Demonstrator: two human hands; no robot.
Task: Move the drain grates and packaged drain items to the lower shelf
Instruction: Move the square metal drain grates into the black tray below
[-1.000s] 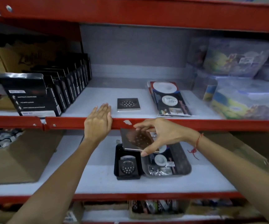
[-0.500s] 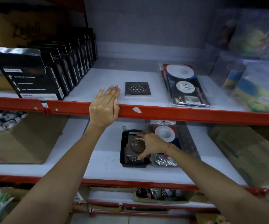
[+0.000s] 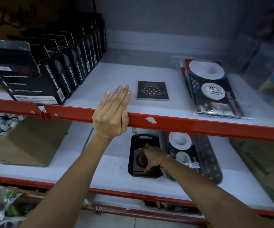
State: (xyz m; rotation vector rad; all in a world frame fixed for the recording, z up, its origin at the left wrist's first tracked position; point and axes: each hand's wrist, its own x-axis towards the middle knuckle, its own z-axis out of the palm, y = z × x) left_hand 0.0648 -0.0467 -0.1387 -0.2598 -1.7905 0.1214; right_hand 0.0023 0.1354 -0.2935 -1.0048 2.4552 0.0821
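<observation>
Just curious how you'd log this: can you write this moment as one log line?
right hand: setting drain grate into black tray, lower shelf | left hand: flat on red rail | upper shelf: one grate, packaged drains left

The upper shelf [image 3: 116, 76] carries a row of nano tape boxes [image 3: 64, 69], one square drain grate [image 3: 152, 90] and packaged drain strainers [image 3: 212, 89]. The lower shelf [image 3: 87, 165] carries a black tray [image 3: 130, 155], another strainer package [image 3: 182, 150] and cardboard boxes [image 3: 27, 142].

Square drain grate [image 3: 152, 90] flat, upper shelf [image 3: 174, 111]
</observation>
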